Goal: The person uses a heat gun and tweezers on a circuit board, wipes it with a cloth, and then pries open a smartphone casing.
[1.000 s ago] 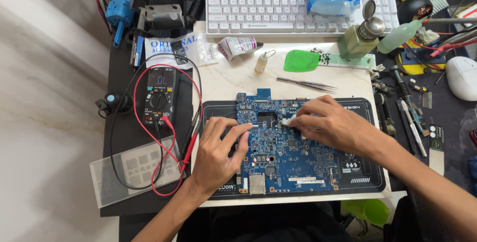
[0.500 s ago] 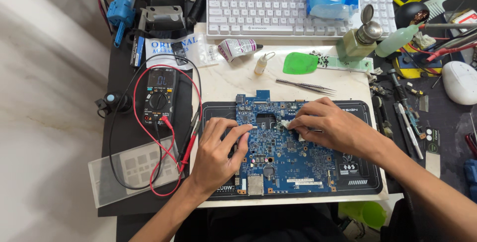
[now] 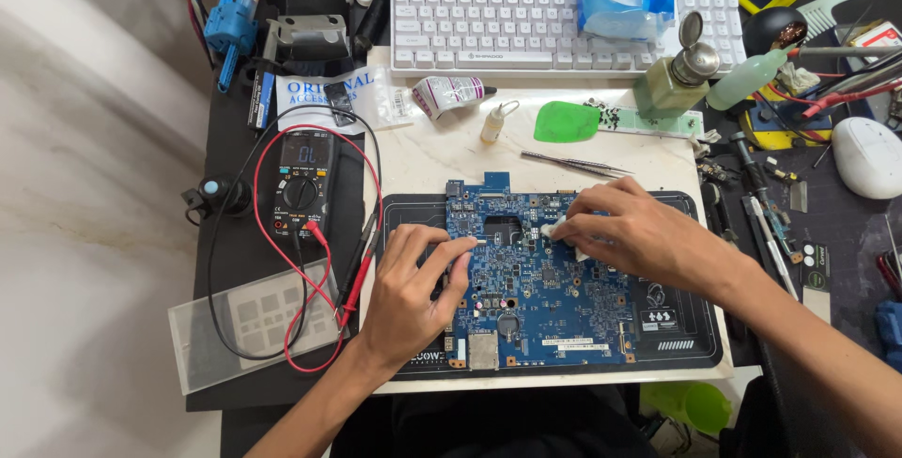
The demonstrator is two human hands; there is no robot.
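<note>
Centrally, blue rectangular circuit board (image 3: 540,279) flat on black mat (image 3: 691,326) — left hand (image 3: 409,294) pressing its left edge, steadying, grasping nothing; right hand (image 3: 639,232) pinching white wipe (image 3: 562,232) against far-centre components.

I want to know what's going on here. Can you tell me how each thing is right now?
Left hand: resting flat on the board's left edge.
Right hand: pressing a small white wipe on the board.
Blue circuit board: lying flat on a black mat, bare.
Multimeter: switched on, red and black leads plugged in.
Tweezers: lying unused behind the board.
Small dropper bottle: capped, tipped over.
</note>
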